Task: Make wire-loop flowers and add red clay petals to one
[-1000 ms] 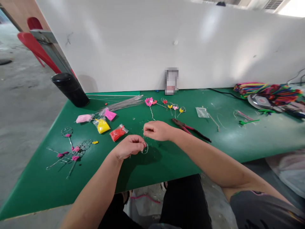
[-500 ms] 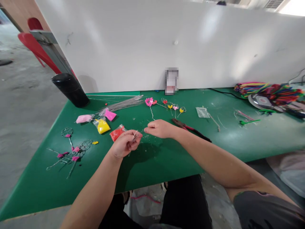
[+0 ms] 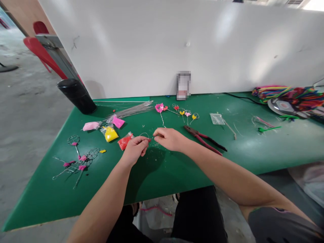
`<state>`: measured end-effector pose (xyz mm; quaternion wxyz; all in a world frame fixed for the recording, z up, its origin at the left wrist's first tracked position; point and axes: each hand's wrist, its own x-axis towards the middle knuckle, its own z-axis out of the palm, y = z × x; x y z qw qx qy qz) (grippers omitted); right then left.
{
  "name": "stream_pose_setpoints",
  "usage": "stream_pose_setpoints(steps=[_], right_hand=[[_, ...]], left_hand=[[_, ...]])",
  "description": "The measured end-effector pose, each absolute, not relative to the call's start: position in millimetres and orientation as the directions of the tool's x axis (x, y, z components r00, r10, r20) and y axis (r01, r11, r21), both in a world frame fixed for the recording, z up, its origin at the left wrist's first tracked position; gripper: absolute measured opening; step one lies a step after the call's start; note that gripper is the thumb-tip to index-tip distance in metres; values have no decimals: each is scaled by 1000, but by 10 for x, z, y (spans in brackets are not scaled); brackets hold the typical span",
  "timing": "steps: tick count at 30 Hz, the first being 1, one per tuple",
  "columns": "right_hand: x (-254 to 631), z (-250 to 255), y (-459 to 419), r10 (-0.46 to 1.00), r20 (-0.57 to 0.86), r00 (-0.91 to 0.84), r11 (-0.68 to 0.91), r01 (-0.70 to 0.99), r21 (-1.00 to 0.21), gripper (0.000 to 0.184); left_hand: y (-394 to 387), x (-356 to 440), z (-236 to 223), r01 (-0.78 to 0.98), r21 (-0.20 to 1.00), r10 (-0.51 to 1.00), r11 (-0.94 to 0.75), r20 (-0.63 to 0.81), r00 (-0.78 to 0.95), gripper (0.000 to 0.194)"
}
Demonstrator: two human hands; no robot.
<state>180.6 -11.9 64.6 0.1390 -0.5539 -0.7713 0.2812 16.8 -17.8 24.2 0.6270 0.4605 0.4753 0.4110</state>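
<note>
My left hand point(image 3: 136, 148) is closed in a pinch on a thin metal wire point(image 3: 144, 133), whose bent loop rises above the fingertips. Close on its right, my right hand point(image 3: 169, 139) has its fingers curled together; whatever they may hold is too small to make out. A bag of red material point(image 3: 124, 141) lies against the left hand's far side. Just beyond the right hand lies a pink flower point(image 3: 159, 108) on a twisted wire stem. Pliers point(image 3: 202, 137) with red and black handles rest to the right of that hand.
Small wire pieces with yellow clay point(image 3: 194, 116) and other colours lie at the back. Bags of yellow point(image 3: 110, 134) and pink material, a bundle of wires point(image 3: 134, 109) and wire-mesh pieces point(image 3: 82, 163) are on the left. Colourful pipe cleaners point(image 3: 286, 96) lie far right. A white panel point(image 3: 141, 50) stands behind.
The wire in my left hand now shows as a curved loop above the fingers. My right hand has turned slightly, its fingertips still near the left. The view has shifted a little.
</note>
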Motion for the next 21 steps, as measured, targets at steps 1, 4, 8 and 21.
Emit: stream_pose_setpoints(steps=[1,4,8,21], right_hand=[[1783,625,-128,924,-64,-376,266,757,-597,15],[1714,579,-150,911,-46,-410,319,771,-551,21],[1655,577,-188,919,-104,-381,288,826,-485,22],[1556,524,-301,921,-215,-325,80,696,-713,18]], left_hand=[[-175,168,238,-72,968,953,240,-221,206,18],[-169,166,217,-76,974,967,213,-200,156,17],[-166,174,176,-80,982,981,174,-166,102,15],[-192,176,118,204,978,999,53,-51,-18,8]])
